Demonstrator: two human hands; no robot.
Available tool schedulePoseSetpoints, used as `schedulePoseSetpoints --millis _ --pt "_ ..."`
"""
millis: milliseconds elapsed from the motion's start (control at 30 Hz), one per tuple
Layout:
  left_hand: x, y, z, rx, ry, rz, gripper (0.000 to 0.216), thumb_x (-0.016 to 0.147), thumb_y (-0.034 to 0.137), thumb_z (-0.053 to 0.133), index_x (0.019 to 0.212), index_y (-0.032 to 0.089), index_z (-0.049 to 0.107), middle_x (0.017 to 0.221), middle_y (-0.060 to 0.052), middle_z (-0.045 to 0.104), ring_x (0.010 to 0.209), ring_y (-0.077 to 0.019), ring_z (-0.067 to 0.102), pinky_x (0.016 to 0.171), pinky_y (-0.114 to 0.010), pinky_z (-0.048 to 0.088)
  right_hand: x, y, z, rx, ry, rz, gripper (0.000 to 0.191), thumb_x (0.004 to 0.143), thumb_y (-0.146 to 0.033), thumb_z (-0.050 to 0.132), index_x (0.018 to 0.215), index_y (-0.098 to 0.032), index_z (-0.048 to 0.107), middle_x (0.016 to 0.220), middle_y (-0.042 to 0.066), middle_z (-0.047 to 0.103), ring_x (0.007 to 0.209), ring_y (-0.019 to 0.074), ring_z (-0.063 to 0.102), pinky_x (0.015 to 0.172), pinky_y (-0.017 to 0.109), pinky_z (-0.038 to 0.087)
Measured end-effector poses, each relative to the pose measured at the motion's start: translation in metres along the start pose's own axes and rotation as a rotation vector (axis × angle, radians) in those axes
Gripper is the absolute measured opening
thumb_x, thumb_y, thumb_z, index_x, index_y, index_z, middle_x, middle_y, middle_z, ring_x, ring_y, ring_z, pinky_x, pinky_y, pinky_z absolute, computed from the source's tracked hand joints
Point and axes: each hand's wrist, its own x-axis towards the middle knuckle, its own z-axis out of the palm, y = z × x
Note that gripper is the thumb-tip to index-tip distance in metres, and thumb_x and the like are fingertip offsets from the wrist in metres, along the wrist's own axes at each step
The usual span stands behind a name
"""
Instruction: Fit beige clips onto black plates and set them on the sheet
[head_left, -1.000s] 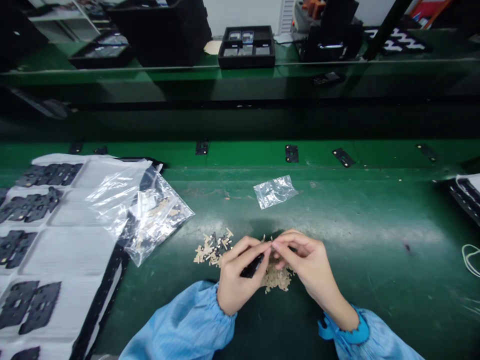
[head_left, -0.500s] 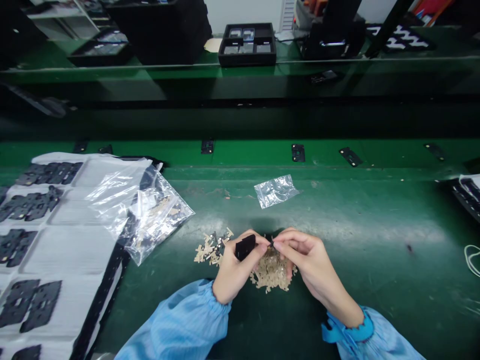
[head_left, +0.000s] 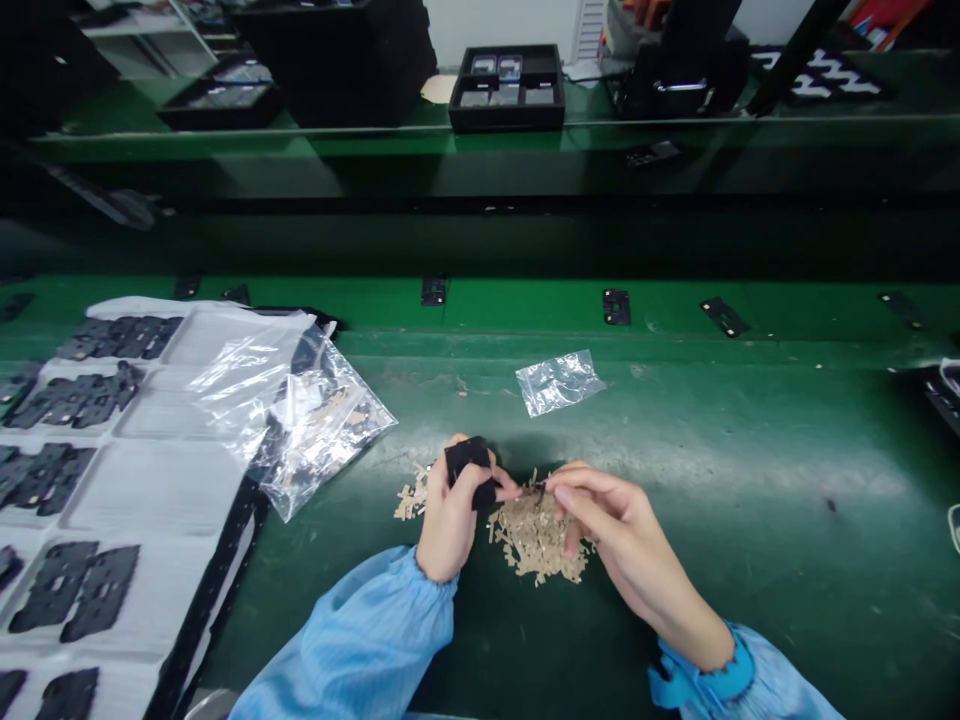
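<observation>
My left hand [head_left: 448, 520] is closed around a flat black plastic part [head_left: 470, 470], its broad face tilted up toward me. My right hand [head_left: 604, 510] pinches a tiny dark piece [head_left: 539, 490] between thumb and forefinger, just right of the left fingertips. What this piece is exactly is too small to make out. Beneath both hands lies a heap of small beige pieces [head_left: 544, 545]. A smaller scatter of beige pieces [head_left: 409, 498] sits left of it, partly hidden behind my left hand.
An empty-looking clear bag [head_left: 560, 383] lies beyond the heap. Left, a clear bag of small pieces [head_left: 322, 430] overlaps a white compartment tray [head_left: 150, 500] with black parts. Several black parts [head_left: 616, 307] lie along the green strip behind. A black box [head_left: 506, 118] stands on the shelf.
My left hand has turned, bringing the black part's face into view and drawing slightly away from the right fingertips. My right hand keeps its pinch nearly in place. The whole view has shifted slightly.
</observation>
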Motion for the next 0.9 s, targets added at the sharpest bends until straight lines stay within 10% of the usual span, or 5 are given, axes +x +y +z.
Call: schedulePoseSetpoints --millis 500,900 --pt "-0.0019 -0.0027 0.0045 0.345 0.026 0.156 0.022 0.075 0.028 0.068 0.092 0.015 0.065 0.091 -0.007 0.073 0.084 -0.0228 0.070 0.067 -0.030 0.060 -0.0021 -0.0043 -0.0004 -0.048 -0.035 0.140 0.025 0.086 -0.040 0.056 0.095 -0.025 0.073 0.117 0.007 0.059 0.100 0.0248 0.061 0.050 0.022 0.056" --pt "-0.0040 -0.0043 0.0033 0.388 0.017 0.197 0.021 0.076 0.028 0.066 0.094 0.017 0.065 0.091 -0.006 0.073 0.084 -0.0226 0.070 0.064 -0.028 0.061 -0.0010 -0.0047 0.0008 -0.012 -0.054 0.158 0.024 0.085 -0.039 0.057 0.095 -0.024 0.073 0.109 0.007 0.059 0.082 0.0182 0.062 0.045 0.020 0.056"
